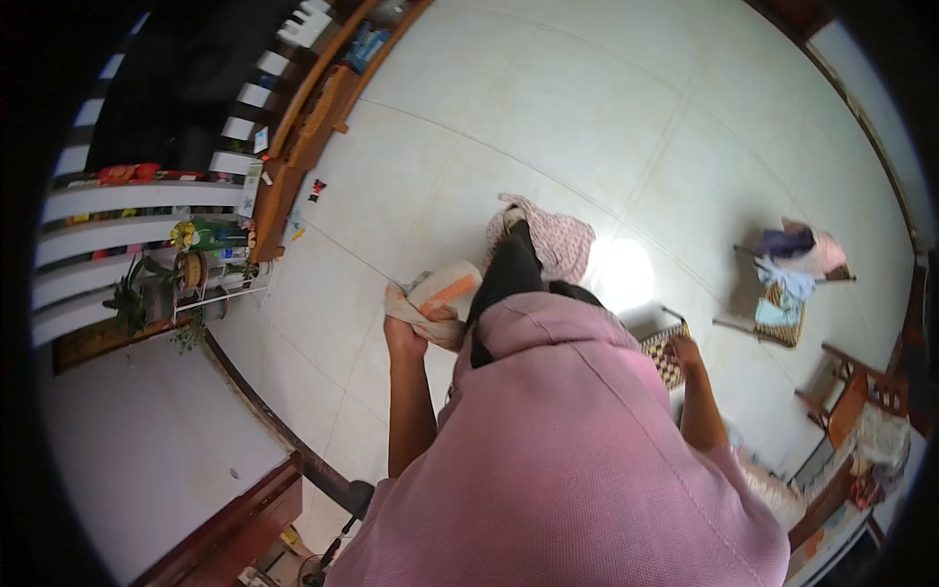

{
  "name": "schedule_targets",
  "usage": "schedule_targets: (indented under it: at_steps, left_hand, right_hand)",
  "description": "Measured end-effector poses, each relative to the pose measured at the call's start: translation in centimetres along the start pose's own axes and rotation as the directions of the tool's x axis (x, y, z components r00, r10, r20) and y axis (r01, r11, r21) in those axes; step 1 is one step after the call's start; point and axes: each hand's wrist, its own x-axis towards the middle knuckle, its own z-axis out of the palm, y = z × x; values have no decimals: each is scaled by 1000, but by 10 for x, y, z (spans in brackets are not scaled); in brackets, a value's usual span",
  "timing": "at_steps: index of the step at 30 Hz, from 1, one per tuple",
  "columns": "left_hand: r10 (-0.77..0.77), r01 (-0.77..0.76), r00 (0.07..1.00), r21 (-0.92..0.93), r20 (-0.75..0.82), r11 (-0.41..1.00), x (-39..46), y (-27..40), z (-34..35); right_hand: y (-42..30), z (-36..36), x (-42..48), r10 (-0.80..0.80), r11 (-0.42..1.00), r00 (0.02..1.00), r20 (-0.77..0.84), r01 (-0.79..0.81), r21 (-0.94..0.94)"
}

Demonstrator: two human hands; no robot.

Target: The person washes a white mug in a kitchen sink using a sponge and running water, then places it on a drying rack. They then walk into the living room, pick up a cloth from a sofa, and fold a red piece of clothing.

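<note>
My left hand (403, 339), low on the left of my body, grips a bunched beige cloth with orange patches (444, 297). My right hand (686, 352) is at the right, beside or over the edge of a stool with a woven checkered seat (662, 358); whether it touches the seat I cannot tell, and it appears to hold nothing. Ahead of me a pink patterned cloth (565, 238) lies spread on the tiled floor, with my foot on or against it. My pink top hides part of the floor and the near side of the stool.
Another woven stool (792, 337) at the right bears folded or heaped clothes (796, 249). A wooden chair (851, 389) stands further right. Along the left are a wooden cabinet (293, 147) and a white rack with potted plants (220, 293). A small red and black item (317, 191) lies on the floor.
</note>
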Motion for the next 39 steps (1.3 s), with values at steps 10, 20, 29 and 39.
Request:
schedule_targets:
  at_steps: [10, 20, 29, 39]
  left_hand:
    - [105, -101, 989, 43, -106, 994, -20, -4, 2]
    - [74, -60, 986, 98, -147, 993, -19, 5, 15]
    - [70, -70, 997, 36, 18, 997, 10, 18, 33]
    - [-523, 526, 842, 423, -133, 738, 70, 37, 7]
  right_hand:
    - [-48, 18, -32, -80, 996, 987, -139, 85, 30]
    - [15, 32, -4, -36, 995, 996, -85, 44, 88]
    - [21, 51, -24, 87, 992, 989, -122, -74, 103]
    - [-43, 139, -22, 14, 987, 990, -140, 9, 159]
